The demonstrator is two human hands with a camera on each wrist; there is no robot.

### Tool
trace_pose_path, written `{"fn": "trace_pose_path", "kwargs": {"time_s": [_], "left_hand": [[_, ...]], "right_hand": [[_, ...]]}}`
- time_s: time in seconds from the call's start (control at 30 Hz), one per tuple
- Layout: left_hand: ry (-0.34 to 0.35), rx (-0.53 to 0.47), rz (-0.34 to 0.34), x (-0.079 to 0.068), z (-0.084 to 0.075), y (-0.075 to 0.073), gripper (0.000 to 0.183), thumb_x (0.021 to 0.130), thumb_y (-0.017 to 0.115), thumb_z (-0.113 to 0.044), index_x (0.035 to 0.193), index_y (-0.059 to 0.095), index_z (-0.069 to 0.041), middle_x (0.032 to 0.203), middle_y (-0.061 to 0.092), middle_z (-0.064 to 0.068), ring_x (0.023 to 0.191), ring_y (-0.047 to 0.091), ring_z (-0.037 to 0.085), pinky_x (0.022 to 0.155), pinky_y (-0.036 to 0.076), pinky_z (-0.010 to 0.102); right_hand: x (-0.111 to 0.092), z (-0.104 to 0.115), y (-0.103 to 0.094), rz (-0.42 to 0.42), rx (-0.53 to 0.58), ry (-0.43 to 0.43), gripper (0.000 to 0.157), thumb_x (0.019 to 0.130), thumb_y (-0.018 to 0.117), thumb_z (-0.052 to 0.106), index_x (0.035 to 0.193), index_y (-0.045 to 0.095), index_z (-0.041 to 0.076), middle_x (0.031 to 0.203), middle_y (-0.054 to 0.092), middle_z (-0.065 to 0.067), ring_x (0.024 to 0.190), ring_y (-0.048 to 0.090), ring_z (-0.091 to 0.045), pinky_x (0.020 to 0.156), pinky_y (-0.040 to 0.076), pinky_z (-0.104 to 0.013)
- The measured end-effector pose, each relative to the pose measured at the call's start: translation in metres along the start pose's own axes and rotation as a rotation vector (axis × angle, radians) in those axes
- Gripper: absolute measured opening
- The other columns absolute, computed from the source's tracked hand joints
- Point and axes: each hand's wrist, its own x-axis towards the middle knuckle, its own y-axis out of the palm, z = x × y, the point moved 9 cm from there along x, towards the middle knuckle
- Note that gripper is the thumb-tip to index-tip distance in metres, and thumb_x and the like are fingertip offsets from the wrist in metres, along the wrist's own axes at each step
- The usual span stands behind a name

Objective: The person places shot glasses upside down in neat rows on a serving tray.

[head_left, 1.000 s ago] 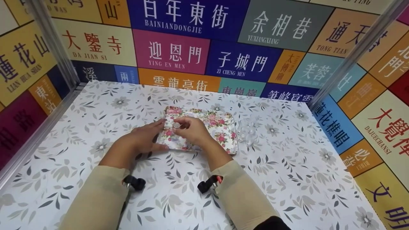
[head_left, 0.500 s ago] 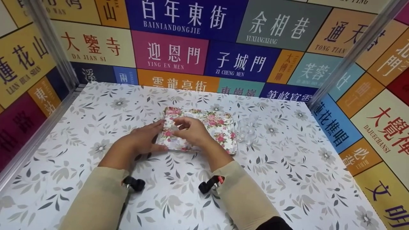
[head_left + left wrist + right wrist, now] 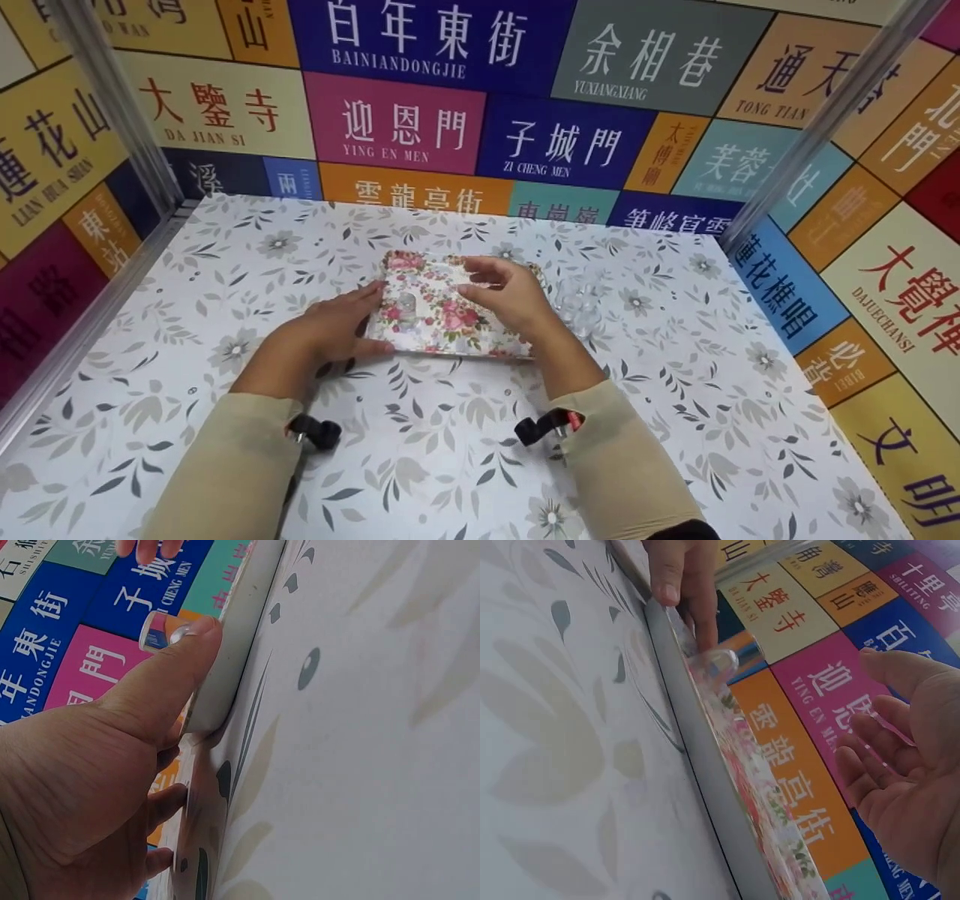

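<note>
A flat floral-patterned tray (image 3: 442, 330) with pale side walls lies on the table in the head view. Near its left end stands a small clear cup (image 3: 406, 307), whose handle shows in the right wrist view. My left hand (image 3: 334, 326) rests against the tray's left front corner, thumb along the front edge and the other fingers by the left side. Above the tray's right half is my right hand (image 3: 510, 292), its fingers loosely bent with nothing between them. In the right wrist view that hand (image 3: 907, 742) is apart from the tray and cup.
Several clear cups (image 3: 581, 304) stand close together just right of the tray. The table (image 3: 420, 450) has a leaf-and-flower cover. Sign-printed walls (image 3: 397, 124) enclose it at the back and both sides.
My right hand has let go of the small clear cup, leaving it on the tray, and has moved right. The left hand has stayed at the tray's corner.
</note>
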Motion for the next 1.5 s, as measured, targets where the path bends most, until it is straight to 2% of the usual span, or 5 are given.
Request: {"fn": "trace_pose_path", "kwargs": {"time_s": [0.23,0.57,0.83,1.2,1.5], "left_hand": [[-0.017,-0.007,-0.005,0.001,0.003,0.002,0.108,0.076,0.063,-0.076,0.159,0.008,-0.036,0.169,0.002,-0.009,0.154,0.011,0.037,0.117,0.013,0.072],[-0.007,0.025,0.002,0.003,0.004,0.003,0.106,0.079,0.062,-0.075,0.16,0.008,-0.033,0.169,0.0,-0.011,0.154,0.011,0.036,0.118,0.013,0.071],[-0.02,-0.003,0.001,0.0,0.003,0.001,0.105,0.079,0.063,-0.074,0.16,0.008,-0.034,0.169,0.001,-0.01,0.154,0.011,0.037,0.118,0.013,0.07],[-0.011,-0.009,-0.012,0.0,0.001,0.0,0.107,0.078,0.065,-0.073,0.159,0.007,-0.036,0.169,0.003,-0.008,0.154,0.013,0.038,0.118,0.014,0.07],[-0.016,-0.001,-0.02,0.002,0.004,0.003,0.107,0.077,0.064,-0.074,0.159,0.007,-0.037,0.169,0.002,-0.009,0.154,0.012,0.038,0.117,0.014,0.071]], "right_hand": [[-0.014,-0.014,-0.045,-0.111,-0.026,0.003,0.051,0.081,0.078,0.048,0.127,0.065,0.03,0.13,0.065,0.0,0.118,0.059,-0.021,0.1,0.053,-0.042],[-0.038,-0.035,-0.101,-0.208,-0.07,0.042,0.055,0.078,0.079,0.051,0.127,0.065,0.028,0.125,0.066,0.001,0.111,0.06,-0.02,0.092,0.054,-0.033],[-0.058,-0.047,-0.135,-0.266,-0.105,0.053,0.05,0.084,0.078,0.042,0.127,0.066,0.022,0.127,0.065,-0.01,0.109,0.061,-0.019,0.093,0.051,-0.026],[-0.08,-0.062,-0.17,-0.218,-0.143,0.153,0.052,0.087,0.077,0.029,0.132,0.062,0.01,0.131,0.063,-0.015,0.115,0.059,-0.03,0.082,0.052,-0.017],[-0.088,-0.096,-0.174,-0.121,-0.158,0.214,0.068,0.08,0.08,0.044,0.136,0.059,0.011,0.136,0.058,-0.022,0.112,0.06,-0.023,0.077,0.053,-0.015]]}}
